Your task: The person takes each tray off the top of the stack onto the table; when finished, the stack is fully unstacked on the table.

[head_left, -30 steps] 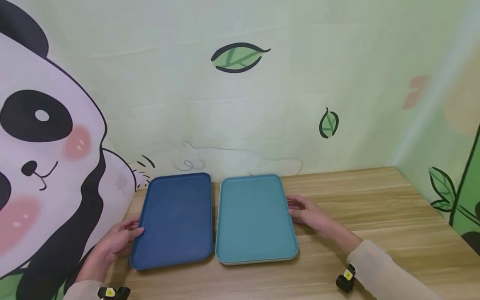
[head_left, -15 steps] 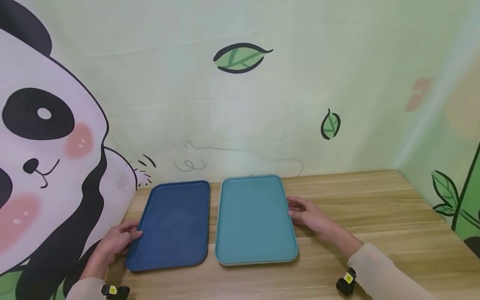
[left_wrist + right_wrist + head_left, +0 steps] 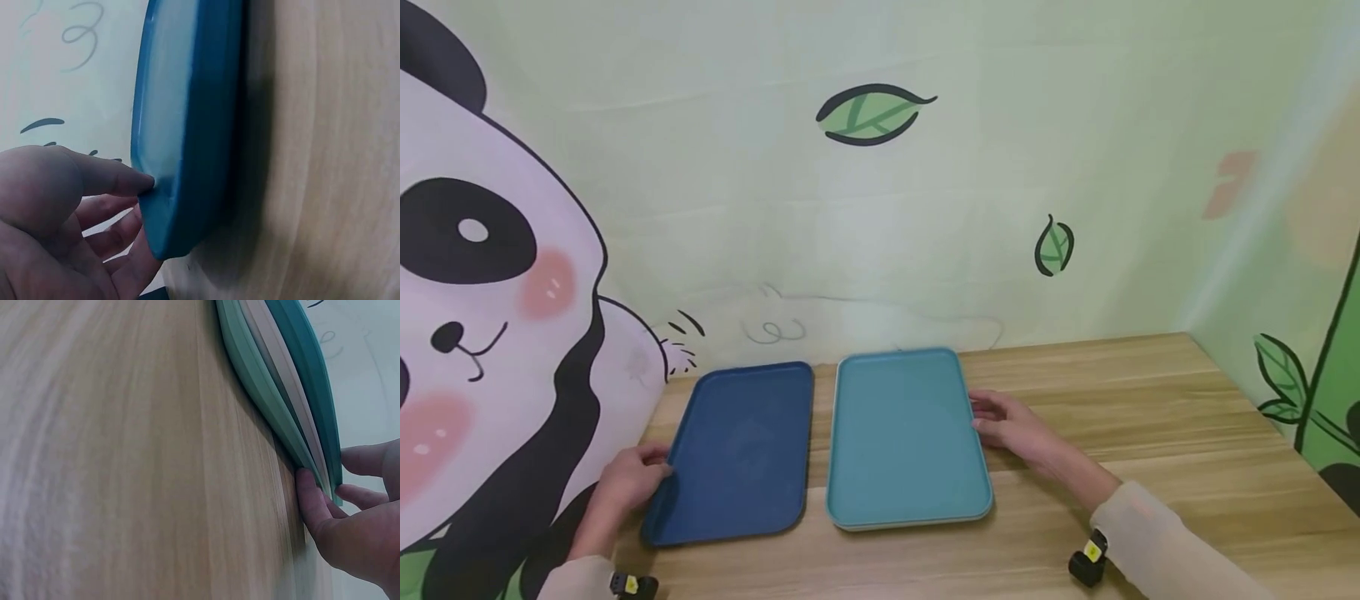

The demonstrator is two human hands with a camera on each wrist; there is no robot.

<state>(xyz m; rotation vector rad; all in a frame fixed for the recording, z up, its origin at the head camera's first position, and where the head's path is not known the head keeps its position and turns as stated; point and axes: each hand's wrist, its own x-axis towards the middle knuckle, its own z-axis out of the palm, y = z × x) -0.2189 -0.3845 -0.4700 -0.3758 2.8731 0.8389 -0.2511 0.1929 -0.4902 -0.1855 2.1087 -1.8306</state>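
Note:
A dark blue tray [image 3: 737, 450] lies on the left, its long side toward me. My left hand [image 3: 628, 483] pinches its left rim; in the left wrist view the thumb [image 3: 119, 178] presses the inner rim while the other fingers lie outside and below. Whether the tray's underside fully touches the table cannot be told. To its right stands a stack of trays with a teal tray [image 3: 906, 442] on top. Below that, the right wrist view shows a pinkish-white tray [image 3: 281, 362] and a light green tray [image 3: 256, 387]. Against the stack's right side rest the fingertips of my right hand [image 3: 1011, 425].
Both trays lie on a wood-grain table [image 3: 1097, 392], whose bare surface extends to the right. Behind rises a pale green wall cloth [image 3: 737, 167] with printed leaves. A large printed panda [image 3: 497, 250] covers the left side.
The blue tray has come down at its far end and shifted left with my left hand, widening the gap to the stack. My right hand and the stack stay in place.

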